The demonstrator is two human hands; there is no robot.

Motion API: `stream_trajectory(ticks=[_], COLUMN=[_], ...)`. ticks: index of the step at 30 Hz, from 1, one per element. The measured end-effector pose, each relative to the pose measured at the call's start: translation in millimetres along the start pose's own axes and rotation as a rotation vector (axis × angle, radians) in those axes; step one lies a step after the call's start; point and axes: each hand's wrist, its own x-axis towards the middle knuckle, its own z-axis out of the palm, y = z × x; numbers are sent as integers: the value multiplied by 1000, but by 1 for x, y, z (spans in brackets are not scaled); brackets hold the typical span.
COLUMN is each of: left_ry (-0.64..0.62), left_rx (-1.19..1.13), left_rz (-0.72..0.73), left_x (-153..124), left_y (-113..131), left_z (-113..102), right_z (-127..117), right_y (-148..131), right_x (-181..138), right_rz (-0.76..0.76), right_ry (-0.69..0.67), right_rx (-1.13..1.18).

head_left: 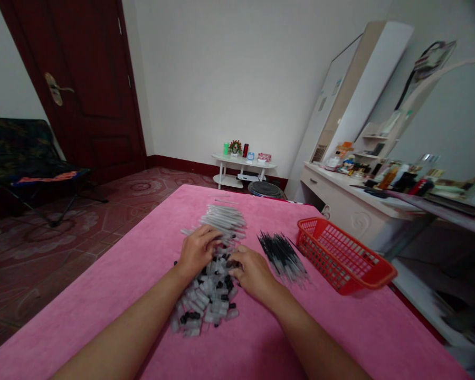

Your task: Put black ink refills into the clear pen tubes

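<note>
My left hand point(199, 249) is over the far end of a heap of small clear and black pieces point(206, 298), which look like pen caps and plugs. Its fingers are bent inward, close to the near ends of a stack of pale translucent tubes point(225, 217). Across from it, my right hand point(254, 270) reaches the heap's right side with fingers curled together. Whatever either hand pinches is hidden or too small to name. Right of my right hand lies a bundle of thin sticks point(281, 253), dark at the far end and clear at the near end.
A red plastic basket point(342, 258) stands on the right of the pink cloth-covered table point(142, 264). Beyond the right edge is a dresser point(340, 192) crowded with bottles. A small white stand point(243, 161) is by the far wall, and a folding chair point(27, 153) is at left.
</note>
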Motion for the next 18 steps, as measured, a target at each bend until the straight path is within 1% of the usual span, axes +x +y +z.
stream_trajectory(ticks=[2, 4, 6, 8, 10, 12, 15, 18], left_ry=[61, 176, 290, 345, 354, 337, 276, 252], left_rx=[-40, -128, -296, -543, -794, -969, -1080, -1108], left_rz=[-20, -115, -288, -478, -623, -721, -803, -826], left_x=[3, 7, 12, 16, 19, 20, 18, 16], left_y=[1, 4, 8, 12, 16, 19, 21, 20], left_z=[-1, -3, -3, -4, -3, -2, -1, 1], right_z=[-3, -8, -11, -12, -11, -9, -7, -6], right_y=[0, 0, 2, 5, 9, 13, 16, 17], right_x=[1, 1, 3, 5, 8, 10, 13, 13], right_rz=[10, 28, 64, 102, 125, 134, 123, 119], right_ry=[-8, 0, 37, 93, 144, 182, 240, 272], right_rx=[-20, -3, 62, 163, 263, 331, 377, 388])
